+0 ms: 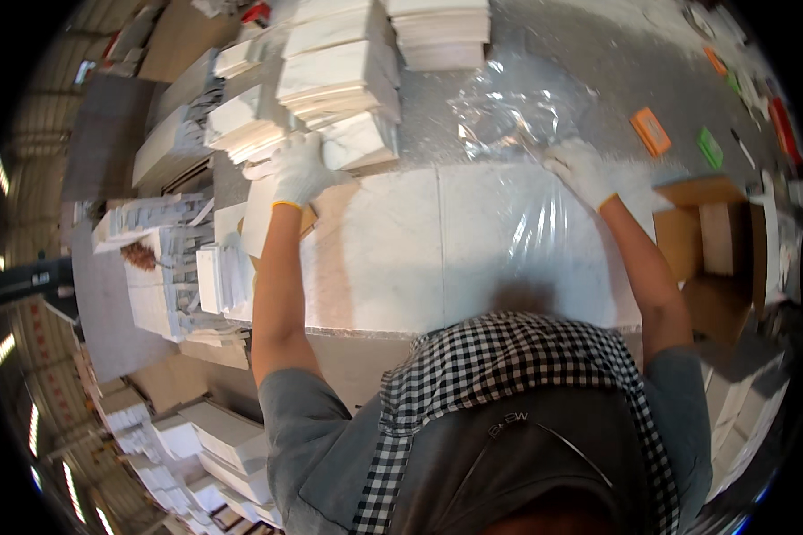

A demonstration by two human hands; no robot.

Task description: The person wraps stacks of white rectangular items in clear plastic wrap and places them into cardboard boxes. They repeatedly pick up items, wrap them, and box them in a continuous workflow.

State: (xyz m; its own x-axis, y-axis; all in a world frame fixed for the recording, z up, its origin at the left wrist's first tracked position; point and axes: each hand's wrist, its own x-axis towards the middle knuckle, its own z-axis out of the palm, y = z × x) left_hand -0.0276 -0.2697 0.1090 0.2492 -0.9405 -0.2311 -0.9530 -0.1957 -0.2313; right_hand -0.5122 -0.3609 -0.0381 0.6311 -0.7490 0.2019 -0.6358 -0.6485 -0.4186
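Observation:
My left hand (302, 171), in a white knit glove with a yellow cuff, reaches to the near edge of the stacked white marble tiles (337, 76). Its fingers are apart, and I see nothing held in them. On the right, my gloved right hand (583, 173) is closed on clear plastic film (519, 111). The film lies crumpled beyond that hand, and a shiny part stretches toward me over a large pale slab (388, 250) with a seam across its middle. Under my left wrist lies a small white tile (257, 218) beside brown cardboard.
An open cardboard box (674, 254) stands at the right. An orange block (650, 131), a green piece (710, 147) and a pen (742, 148) lie on the grey tabletop at the far right. More stacked tiles (165, 259) stand at the left, one bearing a reddish-brown clump.

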